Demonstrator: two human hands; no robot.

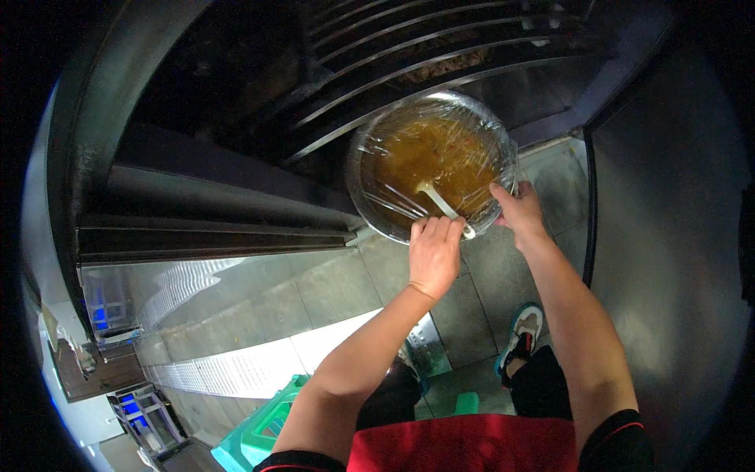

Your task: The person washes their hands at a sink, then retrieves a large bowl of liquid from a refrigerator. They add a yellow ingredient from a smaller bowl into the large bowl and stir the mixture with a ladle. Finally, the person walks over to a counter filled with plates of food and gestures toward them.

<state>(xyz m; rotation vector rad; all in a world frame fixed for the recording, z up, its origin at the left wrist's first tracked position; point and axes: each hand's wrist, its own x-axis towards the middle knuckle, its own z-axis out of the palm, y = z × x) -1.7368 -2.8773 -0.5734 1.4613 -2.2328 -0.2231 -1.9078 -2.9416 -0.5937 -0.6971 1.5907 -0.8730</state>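
Observation:
A round metal bowl (355, 187) is held out over the floor, at the front of a dark cabinet. Brownish-orange liquid food (436, 144) lies inside it, under clear plastic film (392, 203) stretched across the top. A white spoon or ladle (442, 203) slants from the food towards the near rim. My left hand (435, 256) grips that near rim, its fingers curled beside the white handle. On the right side of the bowl, my right hand (522, 213) grips the rim, thumb on top and the other fingers partly hidden.
Behind the bowl, metal rack bars (377, 71) cross the cabinet's dark interior. A metal panel, perhaps the cabinet's door (660, 236), stands at right. Grey floor tiles (336, 277) and a long light metal grating (259, 369) lie below. A green plastic stool (265, 422) is near my left arm.

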